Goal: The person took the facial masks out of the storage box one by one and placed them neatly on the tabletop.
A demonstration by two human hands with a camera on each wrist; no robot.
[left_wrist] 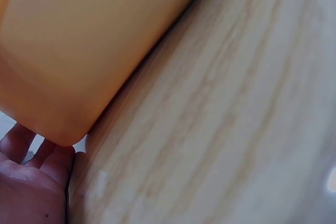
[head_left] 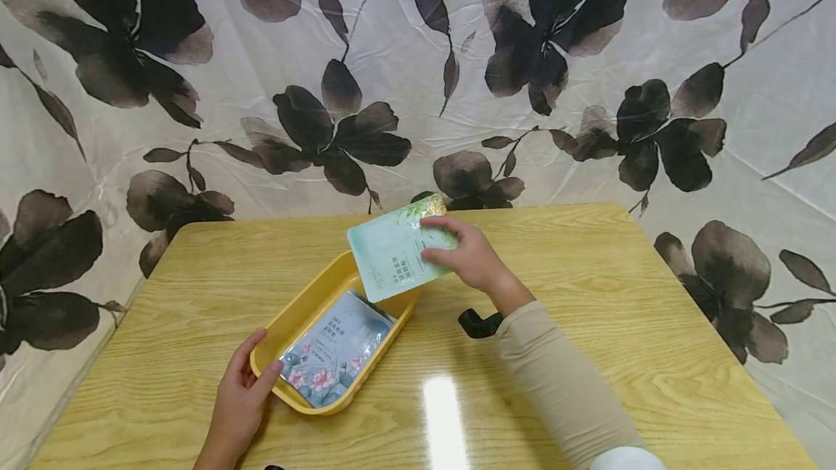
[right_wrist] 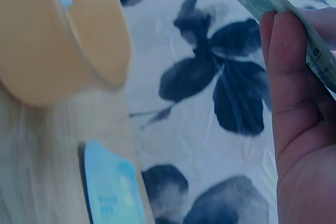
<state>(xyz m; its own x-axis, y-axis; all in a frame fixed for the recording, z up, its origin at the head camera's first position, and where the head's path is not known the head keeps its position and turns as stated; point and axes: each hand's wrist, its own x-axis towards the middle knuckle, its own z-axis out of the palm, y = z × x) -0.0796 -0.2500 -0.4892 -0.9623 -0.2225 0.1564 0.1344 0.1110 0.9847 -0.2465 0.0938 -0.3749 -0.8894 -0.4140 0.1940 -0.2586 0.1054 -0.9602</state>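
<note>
My right hand (head_left: 473, 256) pinches a pale green sheet-mask packet (head_left: 385, 249) at its right side, thumb on the front. The packet is tilted above the far end of a yellow plastic basket (head_left: 307, 308). At the near left end, my left hand (head_left: 240, 394) grips the basket's rim; in the left wrist view its fingers (left_wrist: 55, 161) lie against the outside wall. Inside the basket lies a grey-blue packet (head_left: 336, 347) with pink lotus flowers, its far edge overlapping something dark.
In the right wrist view, a light blue packet (right_wrist: 113, 187) lies on the table beside the basket; my right hand mostly hides it in the head view. A black curved object (head_left: 480, 323) sits under my right wrist. A floral cloth (head_left: 418, 78) hangs behind the wooden table (head_left: 555, 289).
</note>
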